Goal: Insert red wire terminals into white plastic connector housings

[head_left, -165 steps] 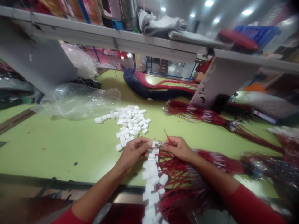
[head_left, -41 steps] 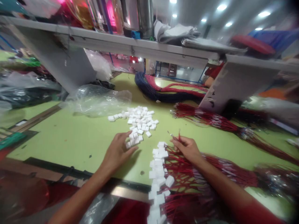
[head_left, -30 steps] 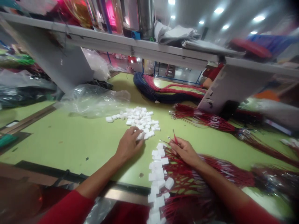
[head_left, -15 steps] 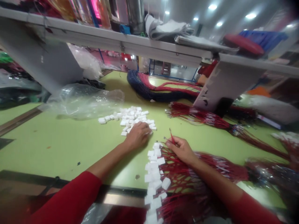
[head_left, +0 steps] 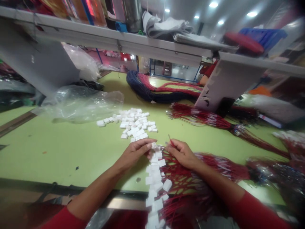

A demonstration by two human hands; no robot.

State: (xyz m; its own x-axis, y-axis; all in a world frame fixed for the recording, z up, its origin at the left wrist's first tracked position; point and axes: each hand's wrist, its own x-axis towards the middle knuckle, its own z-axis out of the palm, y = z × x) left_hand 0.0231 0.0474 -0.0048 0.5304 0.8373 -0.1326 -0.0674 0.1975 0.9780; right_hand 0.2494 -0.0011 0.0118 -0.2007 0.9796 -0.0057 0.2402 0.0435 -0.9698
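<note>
Between the thumb and fingers of my left hand is a small white connector housing. My right hand pinches a red wire whose metal-tipped end points up and left. The two hands are close together but apart. Below them runs a column of white housings, joined to a spread of red wires that passes under my right forearm. Just beyond my left hand lies a heap of loose white housings on the green tabletop.
A clear plastic bag lies at the back left. Blue and pink wire bundles stretch across the back, with a tied red wire bundle at right. A shelf crosses above, with an upright panel on the right.
My left hand has left the heap and come down toward my right hand, now with a white housing in its fingers. My right hand keeps its pinch on the red wire.
</note>
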